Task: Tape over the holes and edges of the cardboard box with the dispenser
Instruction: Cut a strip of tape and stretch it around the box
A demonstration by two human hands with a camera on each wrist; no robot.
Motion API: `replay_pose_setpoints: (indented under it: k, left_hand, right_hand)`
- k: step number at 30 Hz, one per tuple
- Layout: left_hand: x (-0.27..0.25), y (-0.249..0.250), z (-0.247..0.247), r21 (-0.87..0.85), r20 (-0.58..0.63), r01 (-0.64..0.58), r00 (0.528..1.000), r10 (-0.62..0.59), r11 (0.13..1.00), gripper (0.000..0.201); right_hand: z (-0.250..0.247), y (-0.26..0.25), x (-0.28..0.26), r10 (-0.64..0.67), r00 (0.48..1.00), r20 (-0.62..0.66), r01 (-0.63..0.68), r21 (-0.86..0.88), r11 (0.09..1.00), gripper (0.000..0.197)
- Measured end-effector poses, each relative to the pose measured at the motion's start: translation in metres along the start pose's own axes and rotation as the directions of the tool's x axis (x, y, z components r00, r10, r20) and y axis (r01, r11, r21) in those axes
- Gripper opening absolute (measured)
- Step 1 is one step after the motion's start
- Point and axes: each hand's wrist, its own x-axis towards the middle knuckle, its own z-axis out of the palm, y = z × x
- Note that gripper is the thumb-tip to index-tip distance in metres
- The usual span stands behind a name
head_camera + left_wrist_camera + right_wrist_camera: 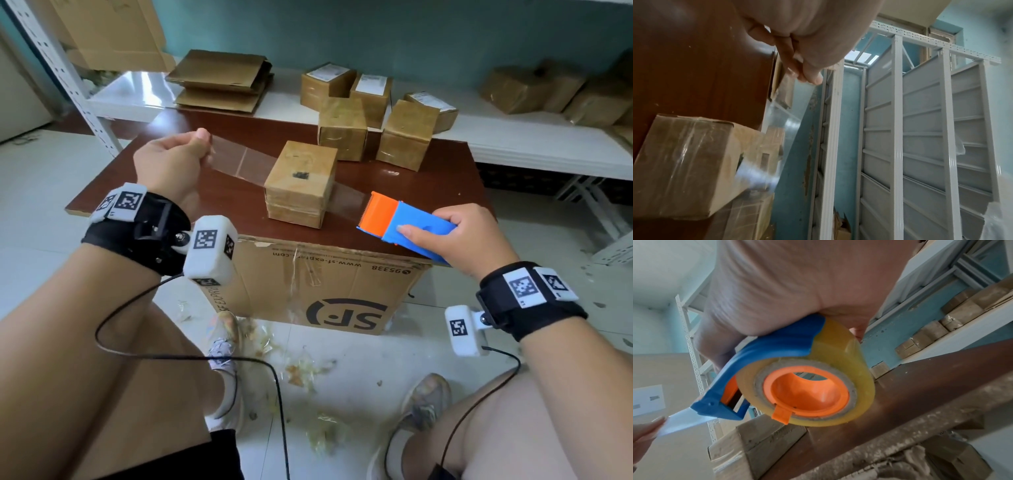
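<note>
Fingers (197,142) of the left hand (171,161) are pinched on the free end of a clear tape strip (239,164), thumb against fingertips, while the right hand (469,233) is curled round the blue-and-orange dispenser (404,222), thumb on its side and the other fingers wrapped behind.

Taken from largest to smallest: the dark brown worktop (428,174) fills the middle of the head view, with a white shelf (513,137) along its far edge at 12 to 2 o'clock and a big printed carton (308,291) standing on the floor against its near edge at 6 o'clock. Flattened cardboard (219,80) lies at 11 o'clock, and a cluster of small wrapped parcels (370,113) sits at 1 o'clock.

The cardboard box (299,183) to be taped stands near the centre of the worktop, between the two hands, with a dark hole (301,175) in its top face. The strip is stretched from 9 o'clock, across the box's top, to the dispenser's toothed orange edge at 3 o'clock; whether it is already touching the cardboard cannot be told.

The step in hand is judged to be the laying of a fresh strip over the hole. Next, the strip would need to be lowered, kept taut and square so no creases form, pressed down over the hole and edges, then cut against the teeth.
</note>
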Motion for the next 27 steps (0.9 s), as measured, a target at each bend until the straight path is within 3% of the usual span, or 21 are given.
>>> replay_pose_setpoints:
  k: [4,7,10,17,23,27]
  left_hand:
    - [0.001,0.0,-0.004,0.016,-0.026,-0.015,1.0,0.015,1.0,0.018]
    - [-0.01,0.002,-0.003,-0.005,0.038,-0.02,0.999,0.02,1.0,0.021]
    - [-0.038,0.007,0.006,-0.04,0.131,-0.113,0.984,0.117,0.993,0.017]
    - [-0.12,0.011,0.024,-0.025,0.354,-0.373,0.864,0.357,0.927,0.01]
    - [-0.136,-0.002,0.046,0.051,0.411,-0.496,0.802,0.434,0.867,0.017]
    - [-0.141,-0.009,0.053,0.063,0.465,-0.53,0.766,0.445,0.846,0.011]
  right_hand:
    - [0.0,0.001,0.002,0.027,1.0,0.002,-0.026,-0.049,0.998,0.076]
    - [0.005,0.0,0.007,0.053,0.998,-0.043,-0.059,-0.141,0.988,0.072]
    - [0.007,-0.003,0.014,0.098,0.991,-0.095,-0.117,-0.223,0.968,0.073]
    - [0.029,0.0,0.031,0.205,0.951,-0.233,-0.268,-0.287,0.92,0.078]
    - [0.034,-0.01,0.048,0.267,0.93,-0.253,-0.343,-0.334,0.878,0.075]
    - [0.042,-0.011,0.059,0.281,0.929,-0.241,-0.361,-0.423,0.831,0.076]
